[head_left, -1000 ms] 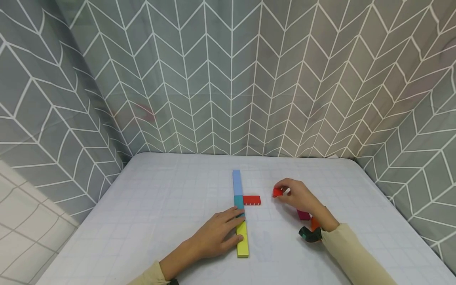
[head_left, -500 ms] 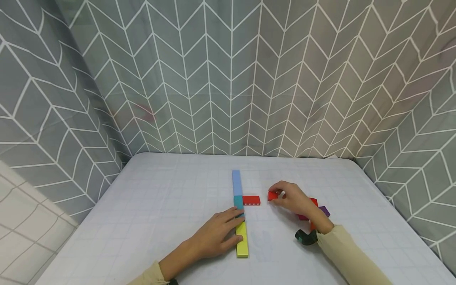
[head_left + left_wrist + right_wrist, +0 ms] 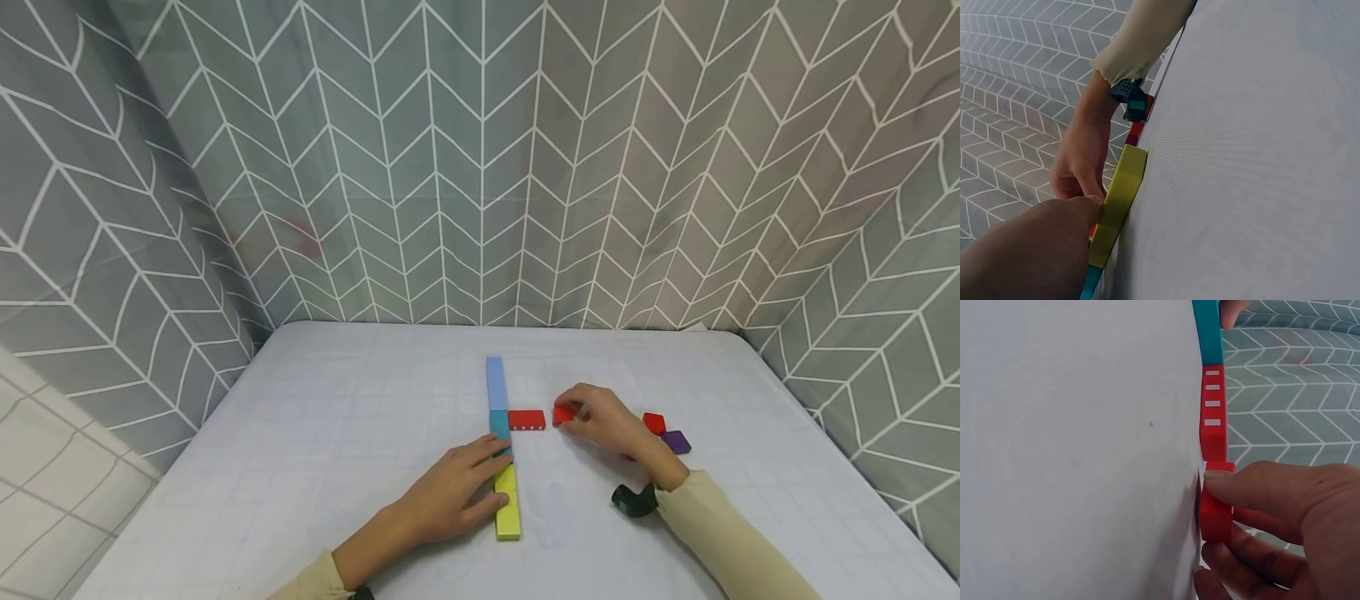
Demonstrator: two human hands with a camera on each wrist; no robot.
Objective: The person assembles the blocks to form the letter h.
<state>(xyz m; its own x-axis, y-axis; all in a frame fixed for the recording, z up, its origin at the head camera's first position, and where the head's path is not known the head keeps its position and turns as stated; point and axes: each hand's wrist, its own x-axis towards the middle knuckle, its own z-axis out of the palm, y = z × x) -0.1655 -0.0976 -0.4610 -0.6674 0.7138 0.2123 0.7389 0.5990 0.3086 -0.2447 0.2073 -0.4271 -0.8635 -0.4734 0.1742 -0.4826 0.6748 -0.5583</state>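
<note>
A column of blocks runs away from the person: a yellow block [image 3: 507,508] nearest, a teal block [image 3: 499,423] in the middle, a light blue block [image 3: 496,383] at the far end. My left hand [image 3: 456,493] rests on the yellow and teal blocks with its fingers spread. To the right of the teal block lies a red block with white squares on its side [image 3: 527,420], end against it. My right hand [image 3: 606,421] pinches a small red block [image 3: 1217,509] between thumb and fingers, a narrow gap short of the white-marked one.
Behind the right wrist lie another red block [image 3: 654,423] and a purple block [image 3: 677,442], with more pieces partly hidden by the forearm. The right wrist wears a dark strap device [image 3: 633,501]. A patterned grey curtain [image 3: 480,167] stands along the table's far edge.
My right hand has moved left with the small red block, closer to the white-marked red block. Blocks behind the wrist have come into view. The left hand stays in place.
</note>
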